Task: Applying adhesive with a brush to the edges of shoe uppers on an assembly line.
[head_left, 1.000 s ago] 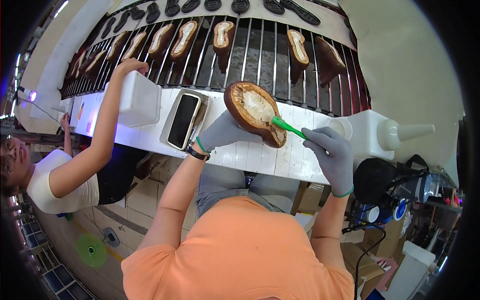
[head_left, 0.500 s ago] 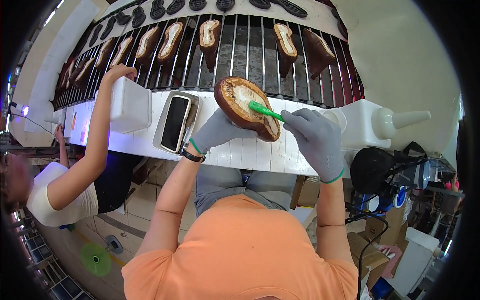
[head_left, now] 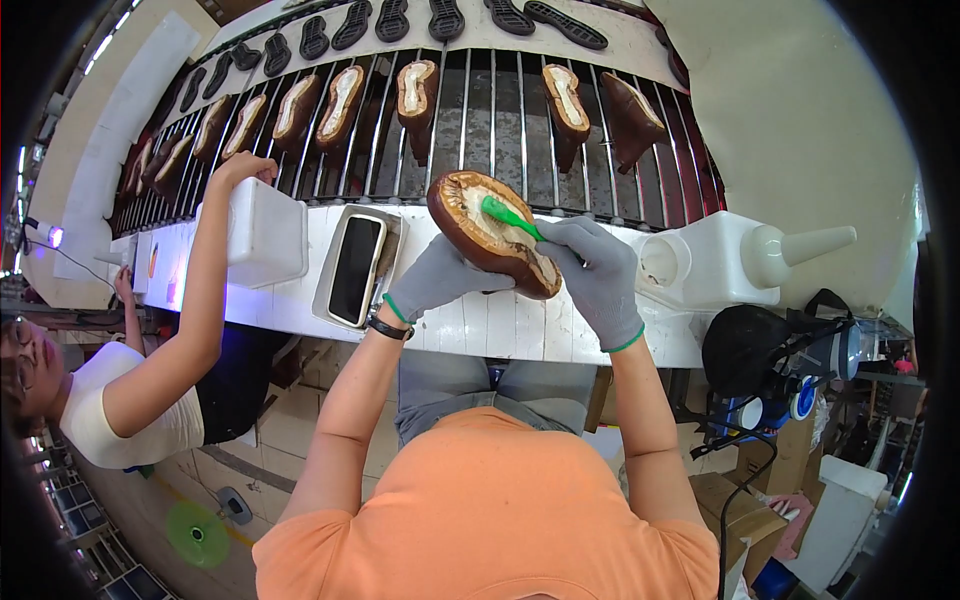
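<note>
In the head view my gloved left hand (head_left: pixel 442 274) grips a brown shoe upper (head_left: pixel 457 222), its underside turned up and tilted. That underside has a tan rim around a whitish middle. My right hand (head_left: pixel 592 268), also in a grey glove, is closed around the handle of a green brush (head_left: pixel 511 217). The brush head rests on the pale middle of the underside. Just right of this hand stands a small white cup (head_left: pixel 664 260) with residue inside, next to a white bottle with a long spout (head_left: pixel 770 258).
Across the white bench (head_left: pixel 480 325) runs a roller rack (head_left: pixel 492 130) with several brown uppers, undersides up. Black soles (head_left: pixel 446 18) line the ledge behind. A phone (head_left: pixel 358 270) lies in a tray at left, beside a white container (head_left: pixel 266 235). A co-worker's arm (head_left: pixel 200 310) reaches the rack.
The brush has moved left and toward the upper end of the underside, my right hand with it. The view has shifted, so rack and bench sit lower in the picture.
</note>
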### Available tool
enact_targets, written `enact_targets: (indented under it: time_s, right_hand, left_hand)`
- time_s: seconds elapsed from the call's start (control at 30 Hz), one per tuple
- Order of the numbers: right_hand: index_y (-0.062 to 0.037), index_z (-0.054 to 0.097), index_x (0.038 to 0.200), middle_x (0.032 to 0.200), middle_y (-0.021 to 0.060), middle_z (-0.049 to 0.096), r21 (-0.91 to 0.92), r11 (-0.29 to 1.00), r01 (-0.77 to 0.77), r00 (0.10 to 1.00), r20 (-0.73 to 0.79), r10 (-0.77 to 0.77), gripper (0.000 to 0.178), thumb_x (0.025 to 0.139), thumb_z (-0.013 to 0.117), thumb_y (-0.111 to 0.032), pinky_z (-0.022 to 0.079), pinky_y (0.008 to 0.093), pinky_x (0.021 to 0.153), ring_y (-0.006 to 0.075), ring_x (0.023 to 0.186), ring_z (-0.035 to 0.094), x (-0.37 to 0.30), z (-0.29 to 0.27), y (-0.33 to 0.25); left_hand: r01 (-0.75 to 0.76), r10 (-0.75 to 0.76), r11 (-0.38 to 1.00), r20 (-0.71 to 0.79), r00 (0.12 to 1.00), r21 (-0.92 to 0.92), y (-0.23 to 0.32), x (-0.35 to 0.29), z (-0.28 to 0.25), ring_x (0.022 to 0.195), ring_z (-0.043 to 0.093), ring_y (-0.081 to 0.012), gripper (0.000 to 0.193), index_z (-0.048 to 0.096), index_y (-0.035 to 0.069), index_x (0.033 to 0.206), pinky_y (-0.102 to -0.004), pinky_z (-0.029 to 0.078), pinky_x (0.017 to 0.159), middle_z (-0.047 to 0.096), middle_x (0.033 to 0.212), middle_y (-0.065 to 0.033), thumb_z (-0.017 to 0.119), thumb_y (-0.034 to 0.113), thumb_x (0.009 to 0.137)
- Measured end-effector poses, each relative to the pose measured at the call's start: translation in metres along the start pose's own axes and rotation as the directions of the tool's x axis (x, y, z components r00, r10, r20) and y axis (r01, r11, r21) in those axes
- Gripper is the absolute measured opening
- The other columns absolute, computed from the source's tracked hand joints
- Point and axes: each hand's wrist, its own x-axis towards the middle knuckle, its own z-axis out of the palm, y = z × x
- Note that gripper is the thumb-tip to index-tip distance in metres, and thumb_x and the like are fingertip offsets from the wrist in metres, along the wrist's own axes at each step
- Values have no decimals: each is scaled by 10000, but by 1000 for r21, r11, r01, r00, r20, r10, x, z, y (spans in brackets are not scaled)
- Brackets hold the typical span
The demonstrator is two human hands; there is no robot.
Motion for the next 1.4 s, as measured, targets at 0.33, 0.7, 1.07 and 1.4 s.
enact_targets:
  time_s: [0.33, 0.7, 1.07, 1.4]
  right_hand:
    - [4, 718, 958, 872, 109, 696, 29, 998, 60, 998, 4, -60, 176, 782, 727, 10, 525, 294, 691, 224, 767, 676, 25, 5, 12]
    - [-61, 722, 904, 848, 62, 692, -133, 941, 311, 948, -32, -318, 181, 731, 751, -17, 525, 323, 655, 239, 751, 664, 58, 4, 25]
    - [1, 686, 986, 884, 65, 674, 194, 979, 58, 991, -126, -34, 157, 847, 658, 68, 502, 261, 645, 121, 750, 630, 33, 15, 24]
    - [-14, 660, 1096, 917, 19, 711, 491, 801, -343, 926, 31, 377, 175, 926, 651, -55, 443, 181, 575, 26, 704, 569, 0, 7, 20]
  left_hand:
    - [52, -52, 999, 81, 995, 4, 1, 7, -4, 1152, 618, -206, 683, 574, 39, 1307, -346, 509, 986, 650, 1266, -101, 882, 252, 737]
    - [57, -53, 997, 85, 995, -46, 9, 11, -9, 1131, 615, -171, 694, 547, 28, 1332, -331, 512, 979, 645, 1269, -80, 876, 178, 741]
    - [69, -71, 997, 43, 997, 37, -2, 12, -8, 1147, 601, -173, 686, 540, 24, 1327, -330, 497, 996, 635, 1275, -84, 870, 185, 749]
    - [29, -29, 999, 15, 999, 24, 1, 11, -6, 1177, 620, -236, 738, 547, 19, 1339, -359, 489, 1008, 647, 1277, -128, 877, 290, 737]
